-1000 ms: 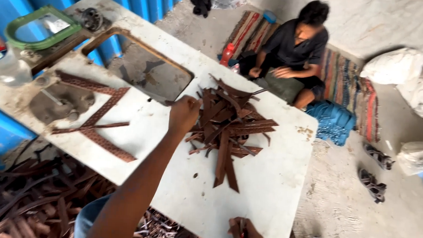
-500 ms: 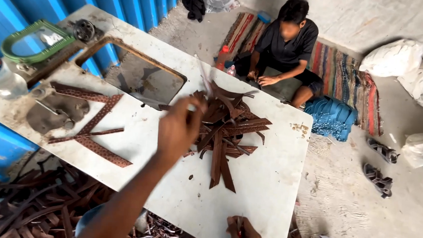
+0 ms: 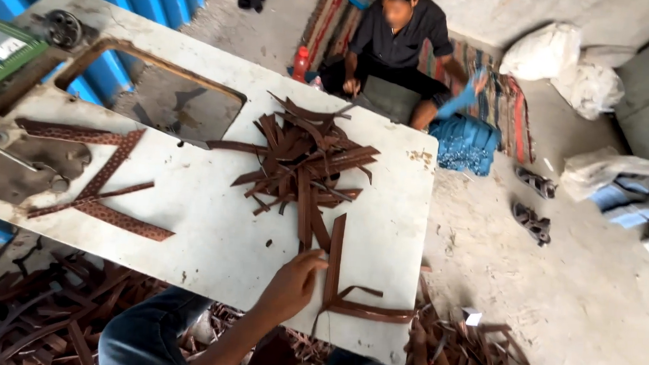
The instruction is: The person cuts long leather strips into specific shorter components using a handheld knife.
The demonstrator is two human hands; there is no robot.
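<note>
A heap of brown leather strips lies in the middle of the white table. My left hand is at the near edge of the table, fingers pinched on a long brown strip. That strip runs from the heap toward me and bends right along the table edge. My right hand sits low at the table's near right corner, just under the bent end of the strip. It is partly hidden, and its grip is unclear.
Patterned brown strips lie on the table's left, beside a rectangular cutout. Leather scraps cover the floor under the table. Beyond it a person sits on a striped mat, with a blue bundle, sandals and white sacks nearby.
My left hand has drawn back from the heap to the near table edge, bringing one long strip with it. The view has shifted closer to the table's right end.
</note>
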